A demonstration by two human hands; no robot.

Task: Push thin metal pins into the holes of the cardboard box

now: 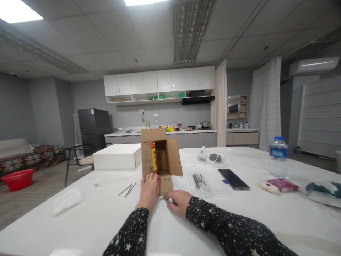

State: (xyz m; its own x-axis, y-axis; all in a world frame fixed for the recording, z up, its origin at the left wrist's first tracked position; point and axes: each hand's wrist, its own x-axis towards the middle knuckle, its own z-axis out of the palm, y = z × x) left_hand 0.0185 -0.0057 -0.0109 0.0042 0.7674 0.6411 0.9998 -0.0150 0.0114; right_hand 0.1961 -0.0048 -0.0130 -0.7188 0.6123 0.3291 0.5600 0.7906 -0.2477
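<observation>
An open cardboard box (162,156) stands on the white table, its flaps spread and its opening facing me. A yellow and red strip and rows of small metal bits run along its left flap. My left hand (150,188) is closed on the box's lower left edge, fingers bent over the cardboard. Beside the front flap, my right hand (179,202) has its fingertips on a small shiny metal piece (162,197). The fingers partly cover that piece, so its kind is unclear. To the left lie several thin metal rods (128,190).
A white box (117,156) stands behind on the left, and crumpled plastic (67,201) lies nearer. On the right are a clear case of small metal parts (199,183), a phone (233,179), a white strapped item (211,157), a water bottle (278,158) and a dark red packet (282,185).
</observation>
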